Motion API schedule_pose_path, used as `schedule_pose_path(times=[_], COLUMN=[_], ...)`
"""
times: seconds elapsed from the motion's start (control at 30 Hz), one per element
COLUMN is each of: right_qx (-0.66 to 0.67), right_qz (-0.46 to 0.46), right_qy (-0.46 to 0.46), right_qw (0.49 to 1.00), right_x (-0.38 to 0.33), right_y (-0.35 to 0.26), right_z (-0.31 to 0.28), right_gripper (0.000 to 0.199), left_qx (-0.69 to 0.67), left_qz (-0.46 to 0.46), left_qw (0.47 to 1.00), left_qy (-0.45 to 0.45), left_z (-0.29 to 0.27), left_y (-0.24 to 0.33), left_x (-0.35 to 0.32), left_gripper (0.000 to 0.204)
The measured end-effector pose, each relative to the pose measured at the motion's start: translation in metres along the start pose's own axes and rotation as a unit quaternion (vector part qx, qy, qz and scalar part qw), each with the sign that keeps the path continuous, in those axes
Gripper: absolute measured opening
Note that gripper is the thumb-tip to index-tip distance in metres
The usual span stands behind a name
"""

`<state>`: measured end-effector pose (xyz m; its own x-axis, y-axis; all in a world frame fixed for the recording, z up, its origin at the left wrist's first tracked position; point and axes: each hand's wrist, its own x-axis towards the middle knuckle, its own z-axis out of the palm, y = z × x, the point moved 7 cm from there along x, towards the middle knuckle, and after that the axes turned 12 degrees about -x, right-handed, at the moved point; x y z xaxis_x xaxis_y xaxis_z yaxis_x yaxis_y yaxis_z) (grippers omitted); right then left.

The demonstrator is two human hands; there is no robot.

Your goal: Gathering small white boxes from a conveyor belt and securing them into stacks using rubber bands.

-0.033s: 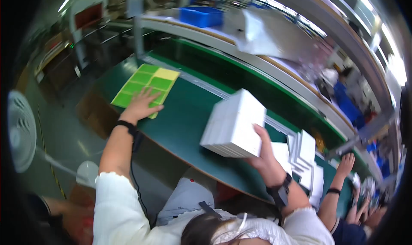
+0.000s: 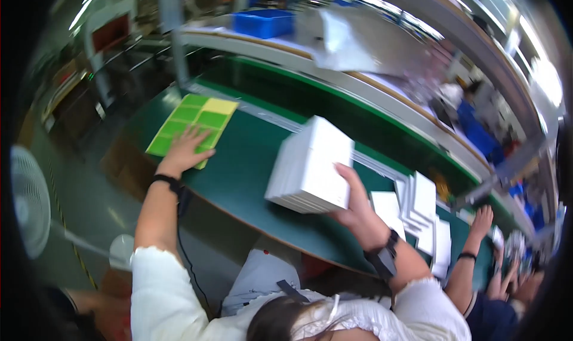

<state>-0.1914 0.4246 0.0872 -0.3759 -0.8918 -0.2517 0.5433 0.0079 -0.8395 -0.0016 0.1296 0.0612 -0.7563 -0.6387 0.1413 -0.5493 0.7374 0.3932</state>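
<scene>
My left hand [image 2: 185, 151] lies with spread fingers on the near part of a yellow sheet of green labels [image 2: 190, 109]. One cell at the sheet's far right corner shows plain yellow. To the right, my right hand [image 2: 357, 202] grips a stack of flat white boxes [image 2: 325, 162] by its near right end, thumb on the white face. The stack tilts over the green bench; whether its bottom touches the surface I cannot tell. More white boxes [image 2: 418, 203] lie in a loose, leaning pile beyond my right wrist.
The green bench [image 2: 239, 180] runs from left to right under a shelf with a blue bin [image 2: 262, 23] and a clear plastic sheet [image 2: 346, 42]. A co-worker's hand [image 2: 481, 223] rests near the bench at right. A white fan [image 2: 30, 197] stands at far left.
The whole picture has shifted slightly, so the bench and boxes appear further left. Both hands keep their places on the label sheet and the stack.
</scene>
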Motion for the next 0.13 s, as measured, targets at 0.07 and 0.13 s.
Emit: schedule_pose_path(times=[0.07,0.13], right_qx=[-0.030,-0.038], right_qz=[0.050,0.057], right_qy=[-0.046,-0.140], right_qw=[0.997,0.988], right_x=[0.027,0.042], right_y=[0.013,0.017], right_z=[0.025,0.064], right_gripper=[0.061,0.068], left_qx=[-0.040,-0.111], left_qz=[0.028,0.119], left_qw=[0.997,0.981], left_qy=[0.064,0.101], left_z=[-0.023,-0.018], left_y=[-0.003,0.022], left_x=[-0.004,0.030], left_gripper=[0.068,0.070])
